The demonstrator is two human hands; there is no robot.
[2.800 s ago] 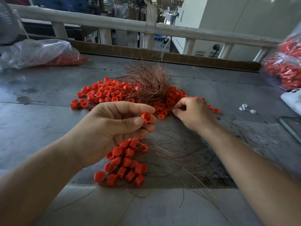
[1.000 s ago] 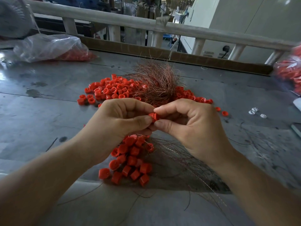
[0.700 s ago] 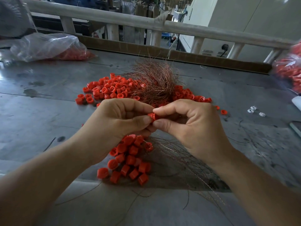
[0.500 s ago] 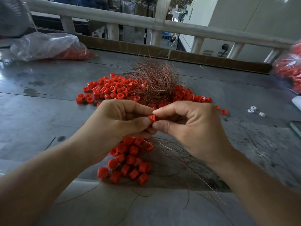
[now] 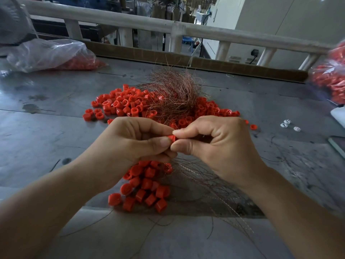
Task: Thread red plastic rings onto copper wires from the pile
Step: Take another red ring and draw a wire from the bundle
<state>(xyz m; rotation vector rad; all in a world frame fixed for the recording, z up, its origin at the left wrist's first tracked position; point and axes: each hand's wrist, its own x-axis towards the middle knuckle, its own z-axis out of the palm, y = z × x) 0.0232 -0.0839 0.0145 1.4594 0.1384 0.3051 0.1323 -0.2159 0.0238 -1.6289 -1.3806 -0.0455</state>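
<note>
My left hand pinches a small red plastic ring between thumb and forefinger. My right hand meets it from the right, thumb and forefinger pinched together at the ring; the thin wire it holds is hidden by the fingers. Behind the hands lies a pile of loose red rings with a tangled bundle of copper wires on top. Below my left hand hangs a cluster of red rings on wires, with thin wire ends trailing to the right over the table.
The grey metal table carries a clear bag of red rings at the back left and another bag at the right edge. Small white parts lie to the right. A wooden rail runs along the back.
My right hand left the ring pile and came to my left hand, pinching at the ring held there. Over the last second both hands have stayed nearly still.
</note>
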